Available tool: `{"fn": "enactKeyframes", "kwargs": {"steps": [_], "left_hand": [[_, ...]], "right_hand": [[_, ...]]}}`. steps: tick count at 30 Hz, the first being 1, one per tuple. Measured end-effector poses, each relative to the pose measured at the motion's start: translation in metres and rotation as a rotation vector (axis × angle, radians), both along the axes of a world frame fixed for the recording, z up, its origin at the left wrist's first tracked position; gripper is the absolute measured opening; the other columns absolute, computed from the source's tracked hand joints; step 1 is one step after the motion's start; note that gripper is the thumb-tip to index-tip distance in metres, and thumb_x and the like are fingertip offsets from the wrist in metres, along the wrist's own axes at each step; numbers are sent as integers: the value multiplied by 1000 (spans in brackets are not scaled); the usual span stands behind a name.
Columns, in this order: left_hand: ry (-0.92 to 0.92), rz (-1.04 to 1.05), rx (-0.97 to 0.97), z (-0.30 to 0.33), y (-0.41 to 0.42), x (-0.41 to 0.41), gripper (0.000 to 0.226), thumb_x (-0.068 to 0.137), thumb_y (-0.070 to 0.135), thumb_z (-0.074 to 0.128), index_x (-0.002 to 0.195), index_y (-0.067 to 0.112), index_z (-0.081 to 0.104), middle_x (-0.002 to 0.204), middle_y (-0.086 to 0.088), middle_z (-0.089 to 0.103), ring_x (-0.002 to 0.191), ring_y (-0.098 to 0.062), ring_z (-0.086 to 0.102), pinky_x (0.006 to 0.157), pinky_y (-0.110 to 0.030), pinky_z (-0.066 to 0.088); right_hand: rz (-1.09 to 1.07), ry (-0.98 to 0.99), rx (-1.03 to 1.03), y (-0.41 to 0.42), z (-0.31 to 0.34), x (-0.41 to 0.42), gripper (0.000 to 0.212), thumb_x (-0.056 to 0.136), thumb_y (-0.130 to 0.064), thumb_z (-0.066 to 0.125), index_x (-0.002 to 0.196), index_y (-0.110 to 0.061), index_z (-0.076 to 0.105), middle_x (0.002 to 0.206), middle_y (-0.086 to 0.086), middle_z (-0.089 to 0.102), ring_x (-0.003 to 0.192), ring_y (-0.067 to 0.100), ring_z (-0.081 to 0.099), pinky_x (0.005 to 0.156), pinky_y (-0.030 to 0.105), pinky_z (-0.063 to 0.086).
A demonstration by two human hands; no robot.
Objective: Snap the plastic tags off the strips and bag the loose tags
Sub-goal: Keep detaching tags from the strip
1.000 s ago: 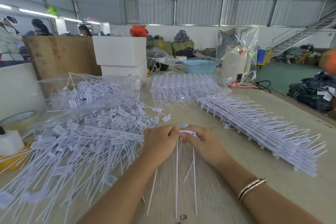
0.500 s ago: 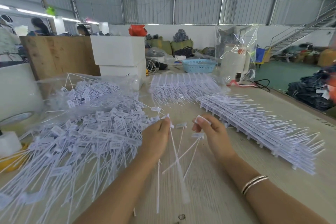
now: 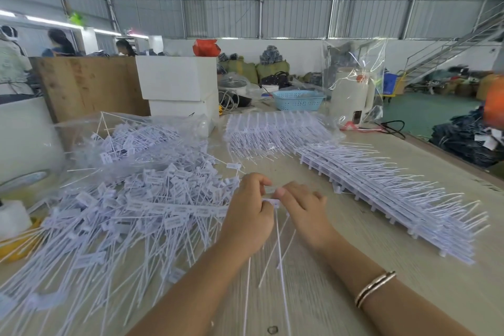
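Both hands meet mid-table: left hand point(image 3: 249, 215) and right hand point(image 3: 302, 207) each pinch the head end of a short tag strip point(image 3: 272, 201), thin tails hanging twd the camera. Tags look light, stiff at head, whippy in tail (likely snaps w/ a small twist); grip at heads. Loose tags point(image 3: 131, 204) piled left, full strips point(image 3: 395, 199) right.

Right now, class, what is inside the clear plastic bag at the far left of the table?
The clear plastic bag holds loose white tags with thin tails. Its bottom and far side are hidden by crumpled plastic.
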State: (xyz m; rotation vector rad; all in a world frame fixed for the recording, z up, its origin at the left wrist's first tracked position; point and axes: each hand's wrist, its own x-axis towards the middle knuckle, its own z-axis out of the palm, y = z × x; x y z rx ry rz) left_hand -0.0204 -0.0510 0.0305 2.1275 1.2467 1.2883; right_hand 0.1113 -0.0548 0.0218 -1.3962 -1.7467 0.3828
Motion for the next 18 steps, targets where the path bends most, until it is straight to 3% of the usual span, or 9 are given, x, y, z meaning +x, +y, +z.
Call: {"fn": "enactKeyframes", "kwargs": {"steps": [2, 4, 6, 8, 11, 12, 14, 16, 18], "left_hand": [[-8, -31, 18, 1, -1, 0, 32, 88, -1, 44, 103, 27, 37, 97, 17, 40, 94, -6, 47, 80, -17, 42], [26, -54, 38, 4, -3, 0, 29, 86, -2, 42, 102, 23, 41, 102, 9, 40, 95, -11, 49, 83, -31, 48], [128, -24, 119, 6, -4, -3, 26, 85, 4, 39, 106, 17, 46, 109, 5, 40, 89, -14, 52, 77, -35, 48], [270, 67, 206, 8, -3, -9, 25, 89, 14, 37, 110, 15, 50, 111, 4, 44, 84, -16, 53, 78, -33, 44], [529, 242, 195, 9, 1, -16, 26, 98, 27, 27, 96, 22, 52, 86, 9, 52, 79, -12, 51, 96, -33, 33], [573, 240, 168, 9, 2, -18, 29, 99, 30, 26, 87, 23, 51, 73, 11, 49, 71, -11, 48, 96, -33, 32], [535, 164, 122, 9, 1, -18, 33, 99, 30, 31, 69, 24, 44, 57, 9, 40, 55, -9, 40, 84, -31, 35], [468, 105, 117, 9, 0, -18, 39, 98, 28, 38, 60, 23, 37, 52, 7, 37, 51, -13, 39, 70, -30, 30], [450, 93, 117, 9, 0, -17, 37, 98, 29, 39, 62, 20, 42, 52, 6, 37, 53, -16, 40, 67, -30, 28]], "right_hand": [[147, 64, -67, -1, -1, -3, 41, 98, -42, 42, 79, -13, 65, 79, -1, 62, 84, 4, 53, 90, 37, 31], [236, 217, -116, 0, -1, 0, 31, 99, -23, 47, 80, -7, 66, 80, 11, 63, 81, 15, 56, 87, 40, 40], [228, 277, -96, 1, 0, 4, 28, 98, -18, 49, 81, -2, 65, 79, 17, 60, 78, 24, 54, 80, 40, 42], [218, 329, -51, 1, 0, 6, 27, 97, -16, 49, 77, -3, 62, 76, 19, 54, 74, 22, 49, 75, 35, 37], [231, 375, -16, 0, -1, 7, 28, 97, -15, 48, 79, 5, 59, 77, 27, 50, 74, 20, 46, 72, 33, 35], [239, 387, -17, 0, -2, 7, 28, 97, -14, 48, 78, 4, 57, 74, 23, 48, 72, 19, 45, 71, 32, 34], [259, 397, -40, 0, -3, 9, 27, 95, -16, 51, 71, -6, 57, 68, 7, 46, 69, 14, 43, 68, 27, 33], [274, 358, -78, 0, -3, 10, 24, 90, -20, 57, 67, -20, 62, 66, -5, 53, 68, 8, 49, 69, 22, 36], [289, 299, -106, -1, -4, 10, 25, 90, -21, 60, 67, -27, 67, 70, -8, 63, 74, 5, 57, 76, 20, 41]]}}
